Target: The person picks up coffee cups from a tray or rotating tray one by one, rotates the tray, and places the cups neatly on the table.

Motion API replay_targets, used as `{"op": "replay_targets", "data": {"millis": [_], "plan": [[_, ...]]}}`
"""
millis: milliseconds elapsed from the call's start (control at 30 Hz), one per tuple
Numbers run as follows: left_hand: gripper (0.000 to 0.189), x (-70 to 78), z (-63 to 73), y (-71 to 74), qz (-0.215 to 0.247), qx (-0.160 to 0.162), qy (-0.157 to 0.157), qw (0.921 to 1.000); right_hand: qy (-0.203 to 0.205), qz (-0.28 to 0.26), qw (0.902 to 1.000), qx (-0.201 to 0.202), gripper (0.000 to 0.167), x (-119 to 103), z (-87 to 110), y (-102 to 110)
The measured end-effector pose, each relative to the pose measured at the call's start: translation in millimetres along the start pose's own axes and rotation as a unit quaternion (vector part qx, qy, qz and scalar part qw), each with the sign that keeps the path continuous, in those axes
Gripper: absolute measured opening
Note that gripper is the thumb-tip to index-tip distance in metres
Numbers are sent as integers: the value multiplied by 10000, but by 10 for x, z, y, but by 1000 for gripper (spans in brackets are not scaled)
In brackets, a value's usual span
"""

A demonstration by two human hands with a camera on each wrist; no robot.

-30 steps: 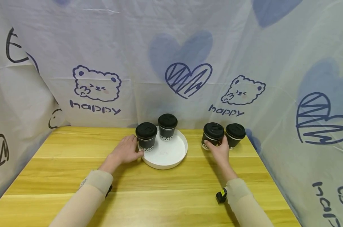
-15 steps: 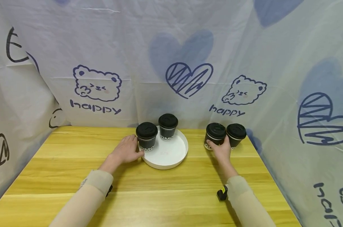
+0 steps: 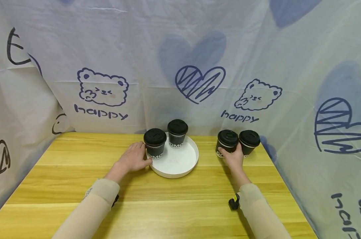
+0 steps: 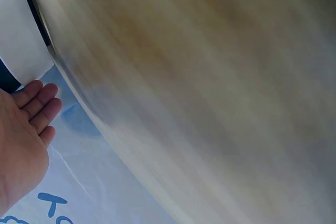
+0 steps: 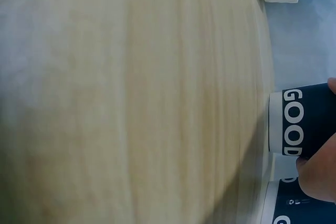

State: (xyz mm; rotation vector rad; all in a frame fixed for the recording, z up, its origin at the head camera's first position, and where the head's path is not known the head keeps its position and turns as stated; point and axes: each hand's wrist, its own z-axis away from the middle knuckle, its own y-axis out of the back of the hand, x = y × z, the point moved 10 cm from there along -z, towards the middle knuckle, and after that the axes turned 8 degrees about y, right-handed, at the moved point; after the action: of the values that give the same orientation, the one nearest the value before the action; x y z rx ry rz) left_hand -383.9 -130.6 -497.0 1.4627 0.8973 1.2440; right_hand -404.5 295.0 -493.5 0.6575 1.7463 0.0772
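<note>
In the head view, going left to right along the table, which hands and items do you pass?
Left hand → front cup on tray → rear cup on tray → white tray → cup the right hand holds → rightmost cup.

Right hand (image 3: 234,158) hides lower front of the black lidded paper cup (image 3: 226,143) w/ white lettering; in right-wrist view cup (image 5: 302,127) cut by frame edge. Yellow wooden table (image 4: 210,87) blurred in both wrist views.
</note>
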Motion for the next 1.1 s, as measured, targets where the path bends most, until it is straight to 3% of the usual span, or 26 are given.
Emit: {"op": "replay_targets", "data": {"millis": [333,600,900,1100], "plan": [[88,12,0,28,-20,40,-50,10000,26,29,10000,15,90,2,-23,2],[87,11,12,23,-16,58,-47,10000,-134,-186,9990,-381,91,33,39,-12],[89,21,19,11,36,-2,-20,10000,-310,-189,9952,-910,96,12,308,36],[89,34,11,25,97,36,-30,9999,-285,63,9917,-1255,82,-98,471,74]]}}
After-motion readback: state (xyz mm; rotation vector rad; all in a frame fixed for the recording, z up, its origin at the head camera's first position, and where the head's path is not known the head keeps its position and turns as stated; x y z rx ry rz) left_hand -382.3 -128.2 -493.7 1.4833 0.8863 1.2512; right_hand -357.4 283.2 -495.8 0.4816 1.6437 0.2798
